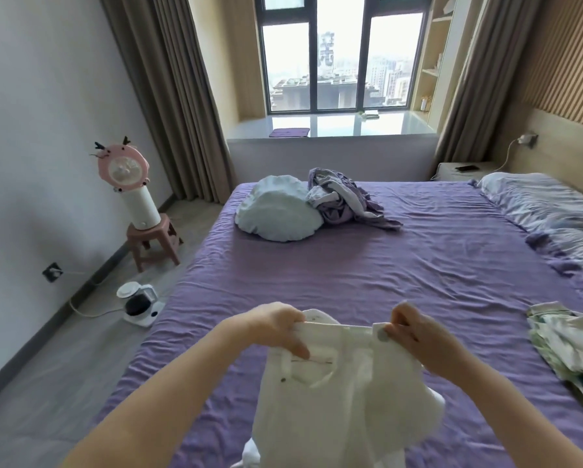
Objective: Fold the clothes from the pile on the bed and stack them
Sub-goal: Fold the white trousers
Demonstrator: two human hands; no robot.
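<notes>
I hold up a pair of white trousers (pixel 337 400) by the waistband above the near part of the purple bed (pixel 367 275). My left hand (pixel 278 327) grips the left end of the waistband. My right hand (pixel 415 332) pinches the right end, beside a grey button. The legs hang down out of view at the bottom edge. A pile of purple and grey clothes (pixel 345 199) lies at the far side of the bed. A stack of folded light garments (pixel 566 346) lies at the right edge.
A pale blue round cushion (pixel 278 212) lies beside the pile. A crumpled quilt (pixel 553 214) covers the bed's right side. On the floor to the left stand a white kettle (pixel 138 297) and a stool (pixel 153 241) with a pink fan.
</notes>
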